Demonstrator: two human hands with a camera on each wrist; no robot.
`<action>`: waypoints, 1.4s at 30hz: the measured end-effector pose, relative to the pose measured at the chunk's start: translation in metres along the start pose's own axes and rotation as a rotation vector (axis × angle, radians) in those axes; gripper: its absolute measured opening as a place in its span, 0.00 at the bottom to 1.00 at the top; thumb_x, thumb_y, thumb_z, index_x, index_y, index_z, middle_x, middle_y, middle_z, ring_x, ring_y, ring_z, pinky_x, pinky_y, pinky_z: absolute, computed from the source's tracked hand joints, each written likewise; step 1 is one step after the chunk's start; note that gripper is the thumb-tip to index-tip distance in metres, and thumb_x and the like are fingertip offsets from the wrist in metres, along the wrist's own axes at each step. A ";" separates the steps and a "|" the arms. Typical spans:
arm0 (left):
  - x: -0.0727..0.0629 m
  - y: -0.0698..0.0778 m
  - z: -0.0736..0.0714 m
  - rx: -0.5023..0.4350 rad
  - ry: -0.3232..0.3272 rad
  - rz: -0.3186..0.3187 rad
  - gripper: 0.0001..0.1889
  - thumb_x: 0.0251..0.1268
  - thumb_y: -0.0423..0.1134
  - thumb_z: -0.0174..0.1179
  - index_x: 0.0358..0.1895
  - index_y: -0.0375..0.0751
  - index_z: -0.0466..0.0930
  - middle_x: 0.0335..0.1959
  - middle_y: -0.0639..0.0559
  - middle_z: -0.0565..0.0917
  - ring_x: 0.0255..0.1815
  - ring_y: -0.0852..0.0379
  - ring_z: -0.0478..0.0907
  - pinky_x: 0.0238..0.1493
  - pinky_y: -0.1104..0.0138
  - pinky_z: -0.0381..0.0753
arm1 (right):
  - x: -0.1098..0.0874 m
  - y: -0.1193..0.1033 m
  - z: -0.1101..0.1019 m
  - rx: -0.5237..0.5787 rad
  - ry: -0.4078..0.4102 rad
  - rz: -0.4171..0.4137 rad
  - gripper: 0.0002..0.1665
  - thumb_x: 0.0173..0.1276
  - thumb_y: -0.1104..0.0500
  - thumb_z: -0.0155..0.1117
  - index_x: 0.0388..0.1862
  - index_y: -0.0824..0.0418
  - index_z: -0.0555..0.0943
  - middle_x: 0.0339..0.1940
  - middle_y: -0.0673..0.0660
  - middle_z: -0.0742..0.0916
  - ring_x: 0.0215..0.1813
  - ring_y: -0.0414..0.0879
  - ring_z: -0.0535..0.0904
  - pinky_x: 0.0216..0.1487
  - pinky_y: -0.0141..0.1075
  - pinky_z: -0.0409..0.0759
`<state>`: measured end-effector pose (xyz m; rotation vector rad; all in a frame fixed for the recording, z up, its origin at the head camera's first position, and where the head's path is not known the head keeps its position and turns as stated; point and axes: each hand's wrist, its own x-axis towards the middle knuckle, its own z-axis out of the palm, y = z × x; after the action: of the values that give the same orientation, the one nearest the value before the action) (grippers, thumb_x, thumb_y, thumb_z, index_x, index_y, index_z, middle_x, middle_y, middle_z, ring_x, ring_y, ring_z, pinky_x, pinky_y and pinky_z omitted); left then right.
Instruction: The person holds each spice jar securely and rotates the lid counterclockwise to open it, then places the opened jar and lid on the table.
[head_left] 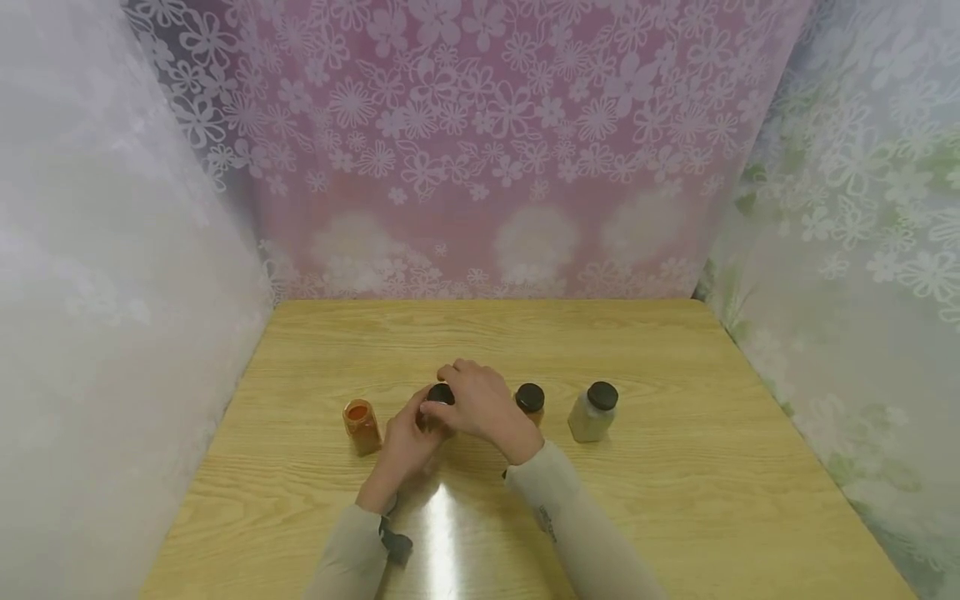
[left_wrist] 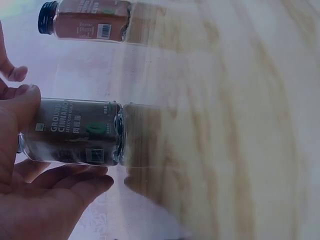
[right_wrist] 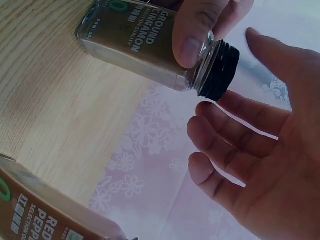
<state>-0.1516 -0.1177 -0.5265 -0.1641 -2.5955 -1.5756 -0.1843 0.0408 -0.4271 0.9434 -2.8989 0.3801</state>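
- Cinnamon jar (left_wrist: 70, 131): upright, black cap (right_wrist: 221, 70) on its neck.
- Left hand (head_left: 407, 443) grips the body; firm hold should stop rotation.
- Right hand (head_left: 486, 406): fingers spread apart around the cap; even contact should prevent slipping.
- Location: on table (head_left: 675, 483), beside uncapped jar (head_left: 365, 434).

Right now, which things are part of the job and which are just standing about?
Likely job things:
cinnamon jar, held by left fingers
its black lid, near right fingers

Likely just standing about:
open orange jar
red pepper jar
pale jar
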 end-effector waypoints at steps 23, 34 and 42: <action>0.001 -0.004 0.000 -0.045 0.010 0.008 0.25 0.69 0.35 0.71 0.68 0.43 0.79 0.55 0.41 0.89 0.55 0.45 0.87 0.56 0.53 0.87 | 0.001 0.001 0.000 0.050 -0.048 0.018 0.30 0.76 0.37 0.66 0.61 0.59 0.84 0.50 0.57 0.88 0.44 0.49 0.86 0.41 0.40 0.85; 0.003 -0.005 0.000 -0.082 0.014 0.007 0.26 0.68 0.30 0.68 0.69 0.44 0.79 0.58 0.35 0.87 0.60 0.40 0.86 0.61 0.52 0.87 | 0.001 0.003 0.000 0.078 -0.075 -0.026 0.24 0.76 0.49 0.67 0.64 0.60 0.83 0.53 0.57 0.87 0.46 0.49 0.85 0.45 0.41 0.87; 0.005 -0.004 0.000 -0.102 0.012 -0.007 0.25 0.68 0.30 0.69 0.68 0.44 0.79 0.58 0.36 0.88 0.61 0.40 0.86 0.63 0.51 0.86 | 0.003 0.006 0.001 0.095 -0.089 -0.026 0.29 0.77 0.45 0.65 0.70 0.59 0.80 0.59 0.58 0.86 0.50 0.51 0.86 0.50 0.45 0.87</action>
<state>-0.1566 -0.1192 -0.5290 -0.1531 -2.5109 -1.7073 -0.1902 0.0433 -0.4284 1.0367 -2.9678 0.4906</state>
